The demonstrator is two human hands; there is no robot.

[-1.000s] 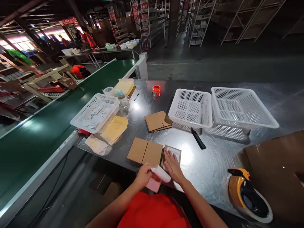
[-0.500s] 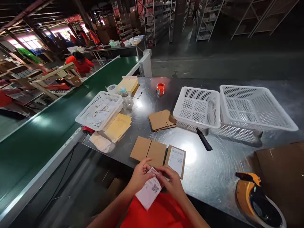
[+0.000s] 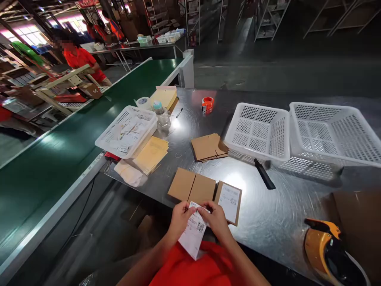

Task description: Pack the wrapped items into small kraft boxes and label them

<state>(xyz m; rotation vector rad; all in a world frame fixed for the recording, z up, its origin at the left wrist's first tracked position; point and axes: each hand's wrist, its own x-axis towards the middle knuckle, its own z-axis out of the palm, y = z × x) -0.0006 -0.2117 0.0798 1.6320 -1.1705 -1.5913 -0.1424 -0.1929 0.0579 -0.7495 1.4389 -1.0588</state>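
Observation:
A white printed shipping label (image 3: 193, 234) with a QR code hangs between my hands, close to my body at the table's front edge. My left hand (image 3: 180, 219) pinches its upper left side, and my right hand (image 3: 214, 217) pinches its top right corner. Just beyond my fingers lie flat brown cardboard pieces (image 3: 190, 186). Beside them, to the right, rests a brown cardboard piece with a white label (image 3: 228, 201) on its face. Farther back is a small stack of folded cardboard (image 3: 210, 147).
White plastic baskets (image 3: 258, 150) stand at the right, a black-handled tool (image 3: 264, 174) before them. An orange tape dispenser (image 3: 323, 248) sits front right. On the left are a basket of papers (image 3: 126, 133), yellow envelopes (image 3: 152, 154), a bottle (image 3: 162, 117) and a green conveyor (image 3: 74, 123). Orange tape (image 3: 207, 104) lies behind.
Both hands now grip the label's top edge, with its printed face more open to view. The camera view has shifted slightly. A person across the conveyor has straightened up.

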